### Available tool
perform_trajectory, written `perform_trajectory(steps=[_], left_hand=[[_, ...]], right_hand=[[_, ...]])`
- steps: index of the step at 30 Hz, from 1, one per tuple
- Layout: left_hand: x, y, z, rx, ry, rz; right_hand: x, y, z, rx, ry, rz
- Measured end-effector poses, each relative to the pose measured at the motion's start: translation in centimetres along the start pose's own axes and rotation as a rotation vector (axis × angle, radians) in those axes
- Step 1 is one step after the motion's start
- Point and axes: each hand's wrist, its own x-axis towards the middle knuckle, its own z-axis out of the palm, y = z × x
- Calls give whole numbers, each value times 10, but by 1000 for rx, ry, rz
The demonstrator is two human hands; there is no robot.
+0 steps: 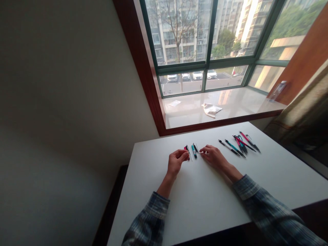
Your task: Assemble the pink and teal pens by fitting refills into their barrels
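My left hand point(176, 161) is closed in a pinch, thumb against fingers, over the left end of a short row of pen parts. Whatever sits between its fingertips is too small to name. Partly behind those fingertips lies a red and black pen piece point(185, 148), beside a thin refill point(190, 152). A teal and black pen barrel point(194, 151) and a short black piece point(195, 147) lie between my hands. At the right end of the row, my right hand point(214, 156) has its fingertips drawn together low over the white table point(205, 194); what they hold is hidden.
Several click pens point(241, 145) in red, teal and black lie at the table's right, some crossing. Behind the table is a window sill point(187, 116) with a crumpled white cloth point(211, 110). A wall point(77, 136) stands on the left, a curtain point(302, 99) on the right.
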Motion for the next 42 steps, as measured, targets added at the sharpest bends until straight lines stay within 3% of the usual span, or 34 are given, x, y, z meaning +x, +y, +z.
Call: perform_trajectory(steps=[5,10,20,24,27,30,35,42], left_hand=[[-2,-1,2,-25,-27,-15],[-3,-2,2,-28,-51,-25],[-6,0,6,-19,-89,-28],[-5,-1,4,-30,-61,-37],[-3,1,1,-5,-6,-34],[-1,4,-2,21,33,-10],[0,5,-3,32,36,17],[0,5,-2,28,40,18]], right_hand=[[3,-27,1,310,119,28],[7,-51,15,596,114,93],[10,-58,19,778,74,120],[16,-46,9,664,101,71],[21,-24,-2,358,191,9],[22,-4,-6,142,147,-61],[17,6,6,50,18,-107],[18,10,11,17,7,-101]])
